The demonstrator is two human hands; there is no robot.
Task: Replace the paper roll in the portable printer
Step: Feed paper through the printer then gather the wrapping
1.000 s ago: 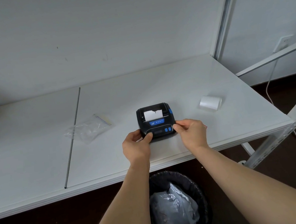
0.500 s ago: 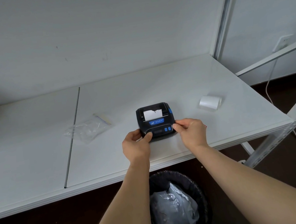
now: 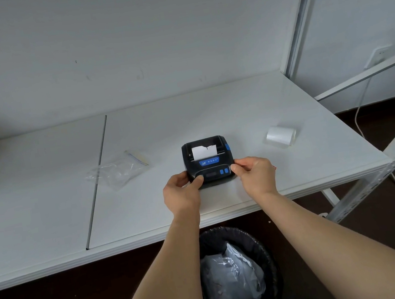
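Observation:
A small black portable printer [image 3: 208, 161] with blue buttons rests on the white table [image 3: 211, 111] near its front edge. A short torn strip of white paper [image 3: 204, 151] sticks out of its top slot. My left hand [image 3: 183, 194] grips the printer's near left corner, thumb on its front panel. My right hand [image 3: 256, 175] pinches the near right corner. A white paper roll [image 3: 281, 136] lies on its side on the table, to the right of the printer and apart from both hands.
An empty clear zip bag [image 3: 117, 169] lies left of the printer, across the seam between two tabletop panels. A black bin [image 3: 239, 272] with a plastic liner stands under the front edge. White shelf rails and a white cable are at the right.

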